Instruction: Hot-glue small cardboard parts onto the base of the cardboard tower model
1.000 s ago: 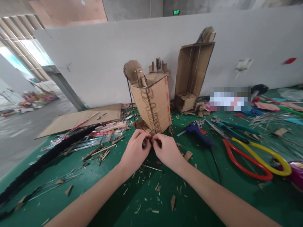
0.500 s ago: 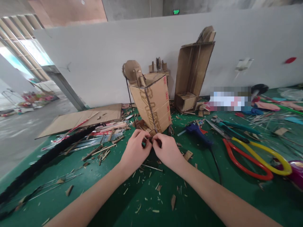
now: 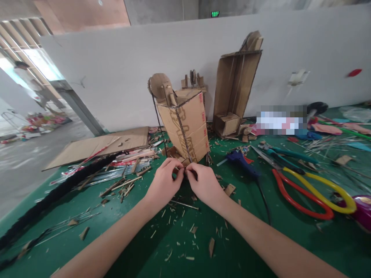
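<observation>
My left hand and my right hand meet low in front of an upright cardboard box model. Both hands are closed in a pinch, fingertips almost touching. Whatever lies between them is too small and too covered to name. Just behind my fingers, a small cardboard piece shows at the foot of the box. On top of the model sits a round cardboard wheel, and a dark cord runs down from it on the left. A thin metal rod lies on the table below my hands.
Right of my hands lie a blue glue gun with its cable and large scissors with red and yellow handles. A second tall cardboard box stands behind. At left are a black fuzzy strip and a flat cardboard sheet. Scraps litter the green table.
Both hands stay pinched at the same spot, with the left fingers shifting slightly. A walking person has come into view at the far left.
</observation>
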`<state>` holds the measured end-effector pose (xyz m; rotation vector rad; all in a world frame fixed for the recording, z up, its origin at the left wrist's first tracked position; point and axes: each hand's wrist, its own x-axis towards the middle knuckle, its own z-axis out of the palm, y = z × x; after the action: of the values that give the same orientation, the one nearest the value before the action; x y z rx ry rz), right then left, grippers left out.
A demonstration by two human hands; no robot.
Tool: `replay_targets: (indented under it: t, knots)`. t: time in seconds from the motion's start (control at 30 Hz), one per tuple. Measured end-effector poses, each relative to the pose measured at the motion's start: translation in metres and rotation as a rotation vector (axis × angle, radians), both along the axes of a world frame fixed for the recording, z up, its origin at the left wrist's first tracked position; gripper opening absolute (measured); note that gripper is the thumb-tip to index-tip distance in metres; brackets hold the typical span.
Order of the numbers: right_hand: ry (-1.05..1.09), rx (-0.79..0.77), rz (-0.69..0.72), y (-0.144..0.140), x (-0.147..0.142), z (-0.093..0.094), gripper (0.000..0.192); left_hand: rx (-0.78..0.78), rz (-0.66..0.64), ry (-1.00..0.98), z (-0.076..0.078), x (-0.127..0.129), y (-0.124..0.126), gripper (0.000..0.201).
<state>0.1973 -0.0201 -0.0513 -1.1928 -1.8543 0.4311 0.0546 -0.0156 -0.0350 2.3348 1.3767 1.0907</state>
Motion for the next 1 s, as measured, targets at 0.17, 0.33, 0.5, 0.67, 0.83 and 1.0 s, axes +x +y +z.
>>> replay_targets:
  t: [0.17,0.33,0.5,0.67,0.83,1.0]
  knots:
    - [-0.004,0.001,-0.005,-0.0001,-0.0007,-0.0007,0.014,0.024,0.059,0.062,-0.0037,0.0002,0.0022,0.01]
    - [-0.015,0.018,-0.012,-0.0003,-0.0017,-0.0013,0.014,0.043,0.078,0.062,-0.0041,0.0031,0.0012,0.011]
    - [-0.004,-0.014,-0.011,0.0006,-0.0005,-0.0002,0.014,0.032,0.061,0.046,-0.0037,0.0026,0.0011,0.012]
    - [-0.008,-0.043,0.007,0.0017,-0.0006,0.0001,0.015,0.007,0.045,0.04,-0.0067,-0.0001,0.0029,0.015]
    - [0.001,-0.051,0.017,0.0027,-0.0017,0.0004,0.017,0.016,0.038,0.027,-0.0073,0.0001,0.0028,0.016]
    - [0.081,-0.064,-0.018,0.0038,-0.0008,-0.0015,0.008,0.039,0.02,0.019,-0.0053,-0.0014,0.0034,0.014]
